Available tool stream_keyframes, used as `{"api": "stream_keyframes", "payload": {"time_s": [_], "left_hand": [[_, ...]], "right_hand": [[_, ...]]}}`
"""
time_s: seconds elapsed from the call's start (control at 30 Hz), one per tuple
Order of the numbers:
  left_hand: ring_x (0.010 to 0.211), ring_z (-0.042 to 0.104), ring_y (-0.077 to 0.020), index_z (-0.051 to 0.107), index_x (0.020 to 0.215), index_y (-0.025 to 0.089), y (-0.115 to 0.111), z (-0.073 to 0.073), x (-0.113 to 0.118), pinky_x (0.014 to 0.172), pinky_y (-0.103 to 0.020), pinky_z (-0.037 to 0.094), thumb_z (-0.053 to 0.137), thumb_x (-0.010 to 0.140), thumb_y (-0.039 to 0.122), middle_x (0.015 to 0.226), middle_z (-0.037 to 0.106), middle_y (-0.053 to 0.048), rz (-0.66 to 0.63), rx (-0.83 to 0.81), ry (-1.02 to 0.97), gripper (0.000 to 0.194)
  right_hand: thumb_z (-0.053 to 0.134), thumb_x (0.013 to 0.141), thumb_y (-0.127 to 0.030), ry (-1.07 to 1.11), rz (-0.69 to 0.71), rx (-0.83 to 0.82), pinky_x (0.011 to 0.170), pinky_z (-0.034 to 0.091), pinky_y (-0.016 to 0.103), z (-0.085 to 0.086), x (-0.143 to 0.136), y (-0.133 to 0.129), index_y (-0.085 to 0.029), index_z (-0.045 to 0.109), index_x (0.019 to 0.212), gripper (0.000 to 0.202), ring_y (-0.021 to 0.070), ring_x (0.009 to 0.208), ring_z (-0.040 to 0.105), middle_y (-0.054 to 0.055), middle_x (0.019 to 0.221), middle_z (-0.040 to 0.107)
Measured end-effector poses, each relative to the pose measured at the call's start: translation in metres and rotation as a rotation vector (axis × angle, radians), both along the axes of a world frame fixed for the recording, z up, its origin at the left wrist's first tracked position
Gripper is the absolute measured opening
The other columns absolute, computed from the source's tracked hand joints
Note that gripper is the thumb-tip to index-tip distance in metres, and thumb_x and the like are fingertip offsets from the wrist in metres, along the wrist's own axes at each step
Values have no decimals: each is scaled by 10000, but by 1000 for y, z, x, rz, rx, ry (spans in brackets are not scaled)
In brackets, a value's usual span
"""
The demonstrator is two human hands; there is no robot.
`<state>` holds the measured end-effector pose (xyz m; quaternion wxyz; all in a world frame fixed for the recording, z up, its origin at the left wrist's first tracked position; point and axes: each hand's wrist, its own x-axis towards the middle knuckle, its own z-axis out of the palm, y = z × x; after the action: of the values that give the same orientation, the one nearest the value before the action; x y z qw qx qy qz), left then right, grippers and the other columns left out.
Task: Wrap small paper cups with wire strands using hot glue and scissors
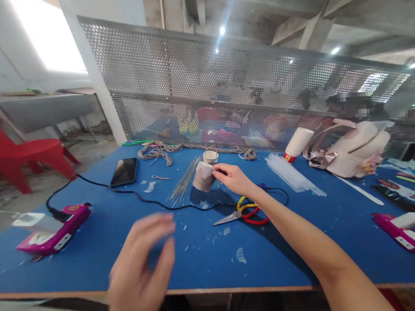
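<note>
My right hand [228, 176] pinches the upper right edge of a small grey-brown cup-shaped thing [202, 180], tilted above the table. A whitish film shows on its top, near my fingertips. Behind it stands a second small pale cup [211, 156] with a rim. My left hand [141, 260], blurred by motion, is over the near part of the table with thumb and fingers apart and nothing between them. Scissors [244, 213] with red and yellow handles lie below my right forearm. A bundle of thin wires [185, 182] lies left of the held cup.
Paper cups [298, 143] are stacked beside clear plastic strips [293, 176] and a pink backpack [354, 149]. A phone [124, 172], grey cord [160, 151] and purple power strips [55, 233] lie about. A black cable [154, 203] crosses the blue table [207, 263]. A perforated metal screen [206, 80] borders the back.
</note>
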<state>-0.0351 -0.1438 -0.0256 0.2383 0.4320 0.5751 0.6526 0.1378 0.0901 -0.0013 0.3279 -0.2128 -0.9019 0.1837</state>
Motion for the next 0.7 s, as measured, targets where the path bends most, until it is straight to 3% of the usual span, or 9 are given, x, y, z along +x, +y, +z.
{"api": "stream_keyframes", "payload": {"time_s": [0.07, 0.13, 0.23, 0.3, 0.4, 0.47, 0.53, 0.6, 0.7], "left_hand": [[1283, 427, -328, 581, 1171, 298, 50, 14, 10, 1076, -430, 345, 788, 634, 276, 1326, 536, -46, 14, 0, 149, 576], [1269, 440, -341, 418, 1341, 238, 94, 23, 13, 1047, -452, 360, 807, 570, 274, 1373, 485, -110, -79, -88, 161, 864], [1029, 612, -276, 346, 1385, 185, 128, 29, 11, 903, -402, 478, 782, 574, 246, 1149, 623, -99, -302, -199, 5, 922], [937, 642, -233, 390, 1355, 197, 132, 30, 9, 848, -352, 502, 792, 573, 242, 1051, 659, -64, -326, -194, -143, 881], [842, 663, -191, 491, 1255, 229, 123, 33, 6, 762, -292, 521, 809, 563, 217, 1010, 680, -37, -328, -153, -413, 761], [755, 665, -166, 563, 1146, 225, 118, 36, 5, 698, -269, 527, 811, 565, 202, 971, 693, -25, -347, -154, -531, 632], [692, 656, -148, 614, 1027, 200, 116, 38, 6, 658, -253, 526, 812, 575, 206, 910, 705, -19, -364, -175, -584, 494], [678, 652, -145, 638, 965, 183, 118, 38, 10, 647, -248, 526, 809, 593, 215, 881, 714, -23, -385, -195, -616, 411], [720, 663, -160, 655, 968, 188, 124, 37, 17, 663, -253, 536, 781, 646, 249, 903, 724, -28, -395, -162, -684, 351]], "right_hand": [[474, 900, -214, 20, 60, -12, 714, 481, 265, 6, -1, -12, -139, 662, 977, 216, 150, 769, 617, 57, 907, 690], [493, 888, -217, 36, 118, -16, 767, 490, 282, 10, -2, -20, -149, 663, 999, 214, 161, 836, 627, 60, 945, 692], [436, 910, -213, 75, 144, -21, 783, 511, 302, 16, -1, -24, -189, 608, 1133, 283, 154, 860, 638, 58, 1052, 676], [390, 927, -225, 124, 114, 32, 855, 501, 358, 16, 3, -22, -202, 518, 1259, 357, 179, 984, 619, 99, 1229, 602], [469, 911, -315, 81, 228, 340, 1034, 377, 474, 9, 14, -19, -144, 401, 1373, 498, 267, 1316, 398, 184, 1435, 413], [518, 899, -317, 18, 429, 556, 1050, 373, 463, 3, 24, -19, -108, 441, 1339, 493, 269, 1327, 396, 201, 1342, 521], [500, 898, -194, 121, 530, 613, 981, 457, 361, -1, 30, -21, -170, 520, 1255, 358, 186, 1121, 597, 103, 1049, 707], [481, 901, -189, 243, 425, 588, 934, 494, 360, -5, 30, -24, -164, 509, 1266, 367, 189, 1094, 612, 120, 1079, 696], [480, 913, -320, 167, 204, 506, 1065, 349, 533, -15, 20, -31, -74, 390, 1372, 528, 293, 1385, 293, 236, 1414, 429]]}}
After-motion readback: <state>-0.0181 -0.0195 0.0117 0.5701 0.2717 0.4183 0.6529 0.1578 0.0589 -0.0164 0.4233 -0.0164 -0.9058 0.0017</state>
